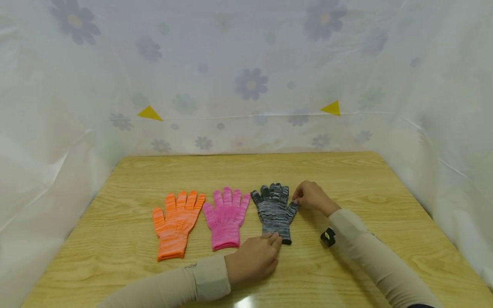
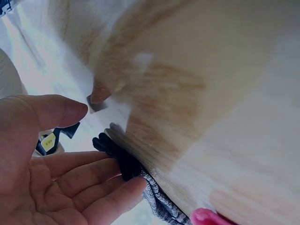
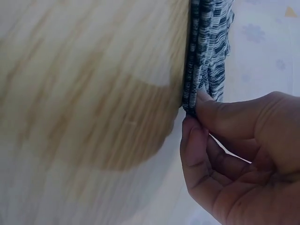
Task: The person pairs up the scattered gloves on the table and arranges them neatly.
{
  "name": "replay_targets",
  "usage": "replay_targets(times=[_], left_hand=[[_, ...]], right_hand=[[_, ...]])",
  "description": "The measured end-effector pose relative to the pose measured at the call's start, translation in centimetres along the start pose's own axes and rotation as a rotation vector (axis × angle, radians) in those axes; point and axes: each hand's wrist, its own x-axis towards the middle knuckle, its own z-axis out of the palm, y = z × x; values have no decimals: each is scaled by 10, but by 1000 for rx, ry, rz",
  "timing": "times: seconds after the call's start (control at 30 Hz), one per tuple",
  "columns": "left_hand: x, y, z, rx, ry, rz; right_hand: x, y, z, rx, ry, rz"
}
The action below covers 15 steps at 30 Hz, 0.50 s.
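A black-and-grey knitted glove [image 1: 274, 216] lies flat on the table, fingers pointing to the back. My right hand [image 1: 313, 196] pinches the tip of its thumb, on the right side. In the right wrist view, thumb and forefinger of that hand [image 3: 234, 154] meet on the glove's edge [image 3: 206, 51]. At the front, my left hand [image 1: 254, 259] rests its fingers on the cuff. The left wrist view shows this hand [image 2: 70, 183] with fairly straight fingers against the dark cuff [image 2: 124, 159] and the thumb held apart.
Left of the grey glove lies a pink glove [image 1: 226, 218], and farther left an orange glove [image 1: 177, 226], both spread flat. The wooden table [image 1: 127, 188] is enclosed by a flowered white sheet [image 1: 215, 55] with two yellow triangles [image 1: 149, 114]. A black wrist device [image 1: 328, 237] hangs at the right sleeve.
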Motion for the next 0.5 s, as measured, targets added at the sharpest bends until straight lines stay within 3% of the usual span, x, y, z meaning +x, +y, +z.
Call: replay_targets(times=[0.3, 0.5], left_hand=[[0, 0, 1, 1, -9, -4], [0, 1, 1, 10, -9, -1]], right_hand=[[3, -1, -6, -14, -57, -8], [10, -2, -5, 37, 40, -48]])
